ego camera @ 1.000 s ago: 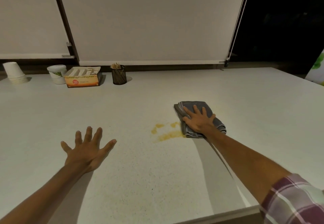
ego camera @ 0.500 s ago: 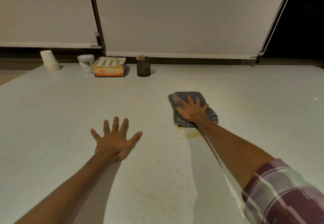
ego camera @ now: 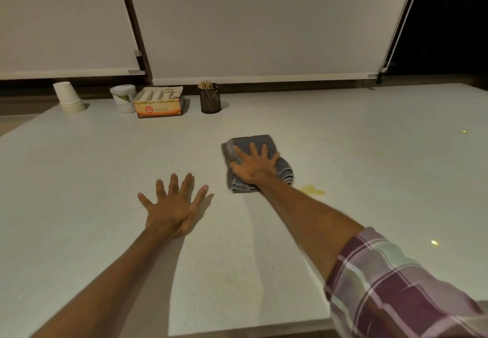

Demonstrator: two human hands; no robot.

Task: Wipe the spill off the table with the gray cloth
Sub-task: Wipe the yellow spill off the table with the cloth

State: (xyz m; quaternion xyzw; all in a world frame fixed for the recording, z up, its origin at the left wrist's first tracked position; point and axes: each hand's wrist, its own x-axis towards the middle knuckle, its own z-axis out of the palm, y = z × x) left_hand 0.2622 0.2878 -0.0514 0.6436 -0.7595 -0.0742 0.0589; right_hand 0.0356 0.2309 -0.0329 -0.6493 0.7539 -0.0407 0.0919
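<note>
Spill point(ego camera: 313, 189) lies just right of and nearer than the folded gray cloth point(ego camera: 253, 143), which the right hand point(ego camera: 254, 167) presses flat with fingers spread.

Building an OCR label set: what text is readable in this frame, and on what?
Orange box: red round logo and a line of print beside it, both too blurred to read.
Tub: green leaf picture, no legible words.
Paper cups, mesh holder, cloth: no text.
</note>
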